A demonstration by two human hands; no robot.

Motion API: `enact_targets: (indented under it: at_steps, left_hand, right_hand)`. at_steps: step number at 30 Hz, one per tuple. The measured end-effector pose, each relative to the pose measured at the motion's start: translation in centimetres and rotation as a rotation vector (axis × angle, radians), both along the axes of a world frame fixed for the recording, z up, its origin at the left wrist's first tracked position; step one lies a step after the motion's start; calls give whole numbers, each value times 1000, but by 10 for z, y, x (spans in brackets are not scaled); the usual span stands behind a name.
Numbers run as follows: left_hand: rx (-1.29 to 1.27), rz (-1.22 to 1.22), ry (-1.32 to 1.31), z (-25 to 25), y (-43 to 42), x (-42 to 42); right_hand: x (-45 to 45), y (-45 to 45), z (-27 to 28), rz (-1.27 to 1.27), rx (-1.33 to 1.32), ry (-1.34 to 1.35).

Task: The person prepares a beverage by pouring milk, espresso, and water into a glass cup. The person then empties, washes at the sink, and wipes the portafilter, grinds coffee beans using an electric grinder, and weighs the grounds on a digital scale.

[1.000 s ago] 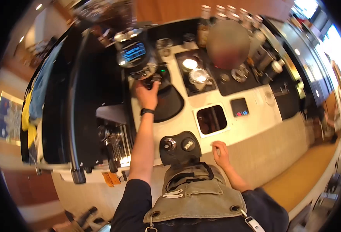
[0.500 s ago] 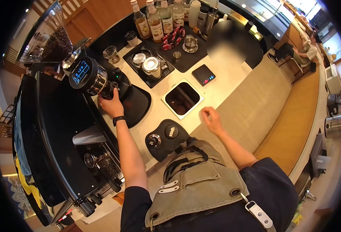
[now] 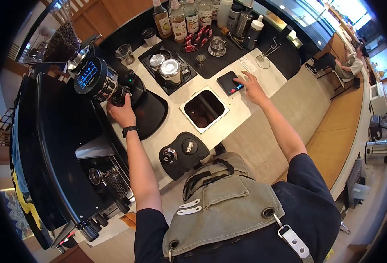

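At the coffee grinder (image 3: 90, 81), my left hand (image 3: 122, 115) is closed on a portafilter (image 3: 119, 97) below the spout; most of it is hidden by the fingers and the grinder. The grinder's display glows blue, and coffee beans (image 3: 64, 44) fill its hopper. My right hand (image 3: 255, 91) is open, with its fingertips at the right edge of a small black digital scale (image 3: 226, 83). Red and blue digits are lit on the scale. Between my hands, a square metal-rimmed knock bin (image 3: 183, 111) is set into the counter.
A black tamping mat (image 3: 162, 154) holds a tamper (image 3: 170, 155) and a round black tool (image 3: 189, 146). Metal pitchers (image 3: 171, 71) stand on a black tray. Syrup bottles (image 3: 177, 24) line the back. The espresso machine (image 3: 48, 153) is at left; a person (image 3: 349, 65) sits far right.
My right hand has moved forward from the counter's near edge to the scale, and its fingers have extended. My left hand stays at the grinder. The grinder display reads differently.
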State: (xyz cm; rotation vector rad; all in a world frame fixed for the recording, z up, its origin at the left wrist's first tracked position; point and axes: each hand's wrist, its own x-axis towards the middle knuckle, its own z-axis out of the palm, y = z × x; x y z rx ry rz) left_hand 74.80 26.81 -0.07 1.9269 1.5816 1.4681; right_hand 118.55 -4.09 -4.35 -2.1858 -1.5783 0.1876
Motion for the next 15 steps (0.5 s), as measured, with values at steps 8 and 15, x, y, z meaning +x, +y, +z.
enact_targets:
  at_steps: [8,15]
  left_hand:
    - [50,12,63,4,-2,1]
    - [22,11,18,11,-8,5]
  right_hand:
    - [15,-25,-21,-117,284,227]
    - [-25,-70,-60,-386,471,197]
